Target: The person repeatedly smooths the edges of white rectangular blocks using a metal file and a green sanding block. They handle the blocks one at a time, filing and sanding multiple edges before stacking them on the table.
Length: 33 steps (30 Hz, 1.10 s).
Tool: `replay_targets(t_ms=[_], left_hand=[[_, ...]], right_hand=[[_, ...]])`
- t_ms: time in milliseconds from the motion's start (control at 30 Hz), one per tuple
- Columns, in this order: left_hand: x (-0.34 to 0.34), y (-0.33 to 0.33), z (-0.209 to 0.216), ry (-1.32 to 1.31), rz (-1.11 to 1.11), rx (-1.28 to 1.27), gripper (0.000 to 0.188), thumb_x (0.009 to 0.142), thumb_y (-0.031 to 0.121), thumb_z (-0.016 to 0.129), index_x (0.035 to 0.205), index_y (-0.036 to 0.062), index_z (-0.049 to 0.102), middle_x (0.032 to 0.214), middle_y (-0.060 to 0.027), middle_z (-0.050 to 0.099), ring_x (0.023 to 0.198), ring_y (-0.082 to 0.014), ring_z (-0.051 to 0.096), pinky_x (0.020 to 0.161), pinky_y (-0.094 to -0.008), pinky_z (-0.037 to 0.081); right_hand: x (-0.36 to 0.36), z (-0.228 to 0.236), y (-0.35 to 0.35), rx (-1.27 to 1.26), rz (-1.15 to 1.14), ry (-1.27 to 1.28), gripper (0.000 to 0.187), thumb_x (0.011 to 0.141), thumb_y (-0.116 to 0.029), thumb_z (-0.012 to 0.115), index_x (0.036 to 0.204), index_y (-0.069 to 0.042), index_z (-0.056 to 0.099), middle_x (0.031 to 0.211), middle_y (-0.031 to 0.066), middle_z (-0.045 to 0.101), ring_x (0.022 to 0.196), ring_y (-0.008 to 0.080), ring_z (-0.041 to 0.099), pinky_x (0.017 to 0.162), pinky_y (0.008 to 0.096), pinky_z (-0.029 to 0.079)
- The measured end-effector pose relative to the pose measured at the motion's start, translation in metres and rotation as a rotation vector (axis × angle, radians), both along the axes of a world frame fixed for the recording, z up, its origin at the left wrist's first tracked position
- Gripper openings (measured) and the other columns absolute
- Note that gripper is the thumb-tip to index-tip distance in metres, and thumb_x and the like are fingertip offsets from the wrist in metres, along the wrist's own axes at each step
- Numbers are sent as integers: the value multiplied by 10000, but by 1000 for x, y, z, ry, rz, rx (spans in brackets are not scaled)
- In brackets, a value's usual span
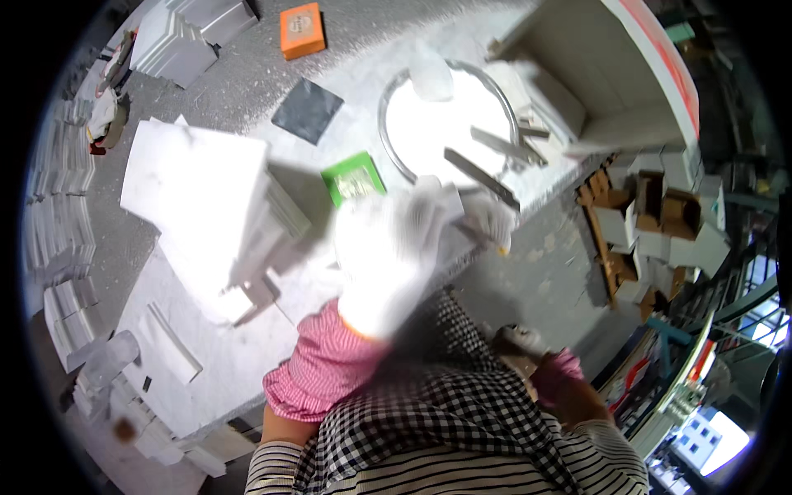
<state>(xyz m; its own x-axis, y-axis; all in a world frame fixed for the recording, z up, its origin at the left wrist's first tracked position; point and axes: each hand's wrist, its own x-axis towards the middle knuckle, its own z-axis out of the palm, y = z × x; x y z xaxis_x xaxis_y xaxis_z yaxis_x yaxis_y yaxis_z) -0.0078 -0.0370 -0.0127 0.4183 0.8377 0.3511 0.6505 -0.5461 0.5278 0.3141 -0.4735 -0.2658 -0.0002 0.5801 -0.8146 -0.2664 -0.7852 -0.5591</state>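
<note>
Just in front of my chest, my left hand (pixel 388 247) in its white glove is raised over the dusty white table (pixel 247 363), blurred, the fingers spread fairly wide with nothing clearly in them, a pink checked sleeve cuff (pixel 326 371) bunched behind the wrist. My right hand (pixel 488 223), also gloved in white, sits just beyond and to the right of the left; it seems closed on something small with a yellowish end, though I cannot tell what it is or how firmly I grip it. Directly past both hands stands a round metal basin (pixel 388 132) full of white powder or paste, with flat grey strips (pixel 483 177) lying across its near rim. Just left of the basin, near my left fingertips, lies a small green packet (pixel 353 177). Further left of my left hand rises a stack of white slabs (pixel 198 190). Beyond the packet is a dark grey square tile (pixel 308 110), and further still an orange box (pixel 302 30).
</note>
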Motion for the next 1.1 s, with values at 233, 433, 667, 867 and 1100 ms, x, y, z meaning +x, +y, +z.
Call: replay_targets(t_ms=[233,433,667,867,1100], left_hand=[[-33,38,6,-203,-32,-209,290,809,75,794,1093,51,740,890,-81,731,757,-279,678,714,-407,537],[-43,52,15,-126,-103,-304,263,845,107,770,1102,64,736,949,-60,752,760,-279,674,748,-393,520],[-41,54,21,-103,-180,-283,267,845,108,759,1104,65,716,946,-52,754,755,-277,670,742,-411,495],[-32,36,16,-123,-97,-330,258,838,110,745,1084,47,696,880,-101,737,699,-338,679,653,-447,521],[-22,2,24,-142,193,-137,250,890,129,696,1116,25,667,780,-192,684,684,-377,681,640,-456,512]], right_hand=[[-52,38,83,-335,52,-602,515,995,-511,663,939,-13,785,798,65,760,752,187,726,741,368,570],[-88,85,183,-325,105,-602,476,993,-463,656,854,-19,754,733,43,722,668,160,682,645,334,531],[-85,84,203,-323,359,-710,587,986,-595,597,877,-40,755,730,68,719,702,169,685,694,370,521],[-46,44,172,-373,639,-741,617,949,-679,566,1030,-114,800,920,192,754,896,373,723,833,457,546],[-30,113,269,154,1350,-855,507,1013,-554,547,1033,-108,785,889,186,727,882,303,720,845,413,552]])
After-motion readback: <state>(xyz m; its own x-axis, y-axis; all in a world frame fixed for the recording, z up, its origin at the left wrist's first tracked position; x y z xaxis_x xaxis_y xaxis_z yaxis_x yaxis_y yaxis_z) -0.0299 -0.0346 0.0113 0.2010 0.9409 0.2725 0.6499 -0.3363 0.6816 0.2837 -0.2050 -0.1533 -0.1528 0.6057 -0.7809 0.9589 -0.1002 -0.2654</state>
